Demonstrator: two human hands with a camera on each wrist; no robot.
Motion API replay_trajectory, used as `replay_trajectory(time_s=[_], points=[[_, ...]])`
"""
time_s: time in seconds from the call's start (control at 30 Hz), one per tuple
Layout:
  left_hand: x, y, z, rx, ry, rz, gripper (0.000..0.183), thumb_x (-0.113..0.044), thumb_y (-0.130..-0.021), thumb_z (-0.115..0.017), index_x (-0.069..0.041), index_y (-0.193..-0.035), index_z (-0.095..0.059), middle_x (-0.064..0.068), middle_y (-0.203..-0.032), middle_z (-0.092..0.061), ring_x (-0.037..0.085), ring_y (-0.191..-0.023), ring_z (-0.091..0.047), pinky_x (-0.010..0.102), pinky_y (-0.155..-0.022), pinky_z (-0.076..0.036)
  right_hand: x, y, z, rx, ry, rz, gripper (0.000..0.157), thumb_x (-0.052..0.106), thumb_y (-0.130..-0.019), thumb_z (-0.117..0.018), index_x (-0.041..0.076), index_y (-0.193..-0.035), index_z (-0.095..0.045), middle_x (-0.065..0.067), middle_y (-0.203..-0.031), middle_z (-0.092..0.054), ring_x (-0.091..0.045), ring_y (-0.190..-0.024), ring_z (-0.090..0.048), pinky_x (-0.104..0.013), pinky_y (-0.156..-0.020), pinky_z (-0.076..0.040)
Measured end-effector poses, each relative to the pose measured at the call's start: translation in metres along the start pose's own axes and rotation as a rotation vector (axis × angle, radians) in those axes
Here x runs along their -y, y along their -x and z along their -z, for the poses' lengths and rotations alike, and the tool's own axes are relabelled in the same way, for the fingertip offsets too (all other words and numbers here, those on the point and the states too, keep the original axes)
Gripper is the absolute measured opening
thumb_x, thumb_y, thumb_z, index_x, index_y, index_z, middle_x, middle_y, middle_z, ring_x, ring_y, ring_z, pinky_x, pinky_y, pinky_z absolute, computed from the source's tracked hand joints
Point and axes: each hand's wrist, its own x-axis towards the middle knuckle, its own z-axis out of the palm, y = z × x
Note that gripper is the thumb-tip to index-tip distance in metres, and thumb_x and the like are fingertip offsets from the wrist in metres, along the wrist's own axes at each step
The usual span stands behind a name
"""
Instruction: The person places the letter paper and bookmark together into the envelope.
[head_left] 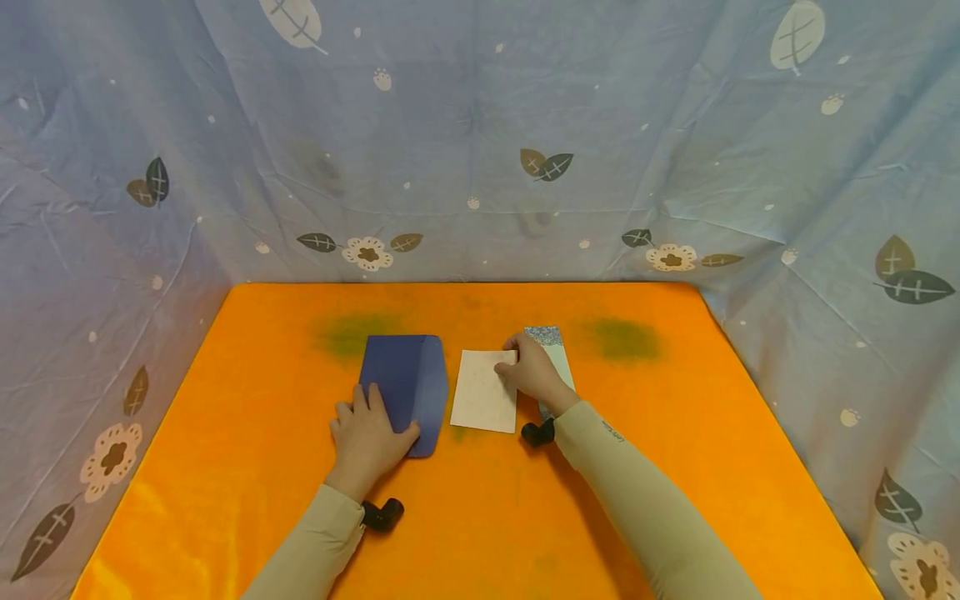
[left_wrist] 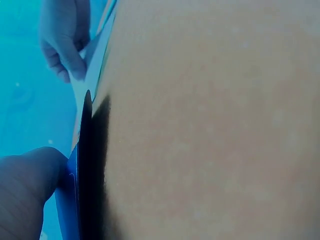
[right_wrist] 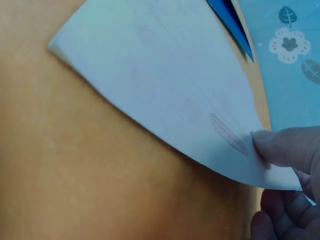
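Note:
A dark blue paper envelope (head_left: 393,362) lies left of centre, its lighter flap folded out to the right. My left hand (head_left: 367,442) rests on its lower part with the fingers spread and the thumb on the flap's side. In the left wrist view that thumb presses the blue edge, and a dark shadow falls beside it. Just right of the envelope is a white sheet or card (head_left: 480,396). My right hand (head_left: 534,375) pinches its upper right edge between thumb and fingers. The right wrist view shows the sheet (right_wrist: 160,85) bowed, with faint dotted lines and a small oval mark.
A pale green strip with a glittery silver-blue top (head_left: 545,336) lies partly hidden beneath my right hand and wrist. All of this is on an orange-covered table (head_left: 480,525). Pale blue curtains (head_left: 472,125) with leaves and flowers hang behind and on both sides.

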Motion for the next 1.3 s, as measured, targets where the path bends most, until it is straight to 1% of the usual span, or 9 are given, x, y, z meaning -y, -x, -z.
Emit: replay_trajectory(time_s=[0.13,0.27,0.4,0.57,0.73,0.97,1.13,1.3], points=[[0.001,0.000,0.000,0.008,0.005,0.006,0.104,-0.059,-0.081,-0.063,0.012,-0.147,-0.025,0.037,-0.148,-0.022,0.057,-0.117,-0.030,0.063,-0.085,-0.029,0.002,0.003,0.005,0.022,0.007,0.002,0.036,0.021,-0.091,-0.068,0.007,-0.121,-0.056,-0.009,-0.100,-0.056,-0.025,-0.083,-0.051,-0.038,-0.073,-0.044],[0.002,0.000,-0.001,0.012,0.006,0.005,0.104,-0.059,-0.081,-0.063,0.012,-0.147,-0.025,0.037,-0.149,-0.021,0.057,-0.118,-0.029,0.063,-0.085,-0.029,0.002,0.005,0.010,0.026,0.031,0.009,0.034,0.021,-0.094,-0.064,0.008,-0.125,-0.059,-0.009,-0.106,-0.058,-0.025,-0.088,-0.052,-0.037,-0.072,-0.045],[0.002,0.000,-0.001,0.004,0.010,0.002,0.104,-0.059,-0.081,-0.063,0.012,-0.147,-0.025,0.037,-0.148,-0.021,0.057,-0.117,-0.030,0.063,-0.085,-0.030,-0.001,0.006,0.017,0.004,0.032,0.041,0.028,0.020,-0.097,-0.060,0.009,-0.122,-0.063,-0.009,-0.113,-0.060,-0.025,-0.092,-0.055,-0.036,-0.071,-0.048],[0.002,0.000,-0.001,-0.001,0.009,0.002,0.104,-0.059,-0.081,-0.064,0.012,-0.147,-0.026,0.037,-0.148,-0.021,0.057,-0.116,-0.030,0.063,-0.084,-0.030,-0.004,0.007,0.023,-0.004,0.001,0.074,0.025,0.021,-0.100,-0.055,0.008,-0.119,-0.063,-0.010,-0.113,-0.060,-0.025,-0.091,-0.057,-0.035,-0.068,-0.049],[0.000,0.001,0.000,0.005,0.004,0.003,0.104,-0.059,-0.081,-0.063,0.012,-0.147,-0.025,0.037,-0.149,-0.021,0.057,-0.118,-0.030,0.064,-0.085,-0.030,-0.006,0.008,0.026,-0.009,-0.024,0.075,0.025,0.021,-0.101,-0.051,0.008,-0.119,-0.063,-0.011,-0.112,-0.059,-0.024,-0.090,-0.058,-0.034,-0.068,-0.050],[0.000,0.001,-0.001,0.000,-0.001,0.000,0.104,-0.059,-0.080,-0.064,0.012,-0.147,-0.026,0.037,-0.148,-0.021,0.058,-0.116,-0.030,0.064,-0.084,-0.030,-0.007,0.006,0.027,-0.030,-0.120,0.077,0.030,0.020,-0.104,-0.045,0.004,-0.125,-0.060,-0.014,-0.112,-0.054,-0.026,-0.075,-0.053,-0.033,-0.057,-0.046],[0.000,0.001,-0.001,-0.011,0.001,-0.009,0.104,-0.059,-0.080,-0.065,0.013,-0.146,-0.027,0.038,-0.147,-0.023,0.058,-0.115,-0.032,0.064,-0.083,-0.031,-0.006,0.006,0.028,-0.045,-0.166,0.085,0.031,0.021,-0.104,-0.043,0.005,-0.125,-0.060,-0.013,-0.109,-0.055,-0.023,-0.063,-0.047,-0.032,-0.054,-0.044],[0.000,0.000,0.000,-0.019,-0.010,-0.011,0.104,-0.058,-0.080,-0.065,0.013,-0.146,-0.028,0.038,-0.147,-0.024,0.058,-0.113,-0.033,0.063,-0.082,-0.031,0.001,0.006,0.026,-0.071,-0.192,0.054,0.032,0.022,-0.104,-0.042,0.008,-0.125,-0.061,-0.013,-0.102,-0.058,-0.018,-0.047,-0.036,-0.032,-0.047,-0.040]])
